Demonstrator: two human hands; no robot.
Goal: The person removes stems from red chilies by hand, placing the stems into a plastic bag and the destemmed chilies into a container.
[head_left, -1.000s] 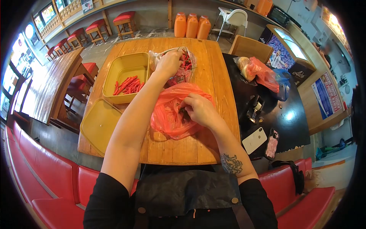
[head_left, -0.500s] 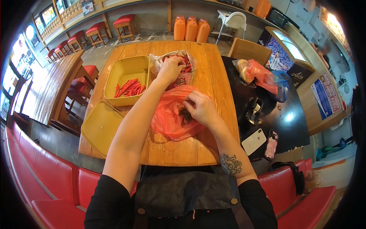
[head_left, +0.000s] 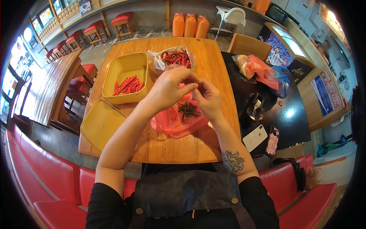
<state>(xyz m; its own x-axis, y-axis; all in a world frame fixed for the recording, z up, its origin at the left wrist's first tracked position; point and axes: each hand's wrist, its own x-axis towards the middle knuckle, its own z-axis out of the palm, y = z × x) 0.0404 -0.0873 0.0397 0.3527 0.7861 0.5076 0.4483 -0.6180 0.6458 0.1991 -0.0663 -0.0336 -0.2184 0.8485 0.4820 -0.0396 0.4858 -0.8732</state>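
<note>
My left hand (head_left: 169,88) and my right hand (head_left: 207,100) meet with bent, pinched fingers above a red plastic bag (head_left: 167,121). Whatever lies between the fingertips is hidden. Inside the red bag is a small heap of green-brown chili stems (head_left: 188,109). Behind my hands, a clear plastic bag (head_left: 155,63) holds many red chilies (head_left: 177,57) with stems on. To the left stands a yellow container (head_left: 110,72), with red chilies (head_left: 129,85) that look stemless on its bottom. Its yellow lid (head_left: 101,124) lies nearer to me.
All this rests on a wooden table (head_left: 211,57). A black table (head_left: 289,131) adjoins at right, bearing a white phone (head_left: 254,138), a pink-cased phone (head_left: 272,141) and bagged goods (head_left: 263,74). Red benches (head_left: 49,168) flank me. Orange jugs (head_left: 190,25) stand beyond.
My left hand has left the clear bag of chilies and come back toward me to meet the right. My right hand has lifted off the stems, which now show.
</note>
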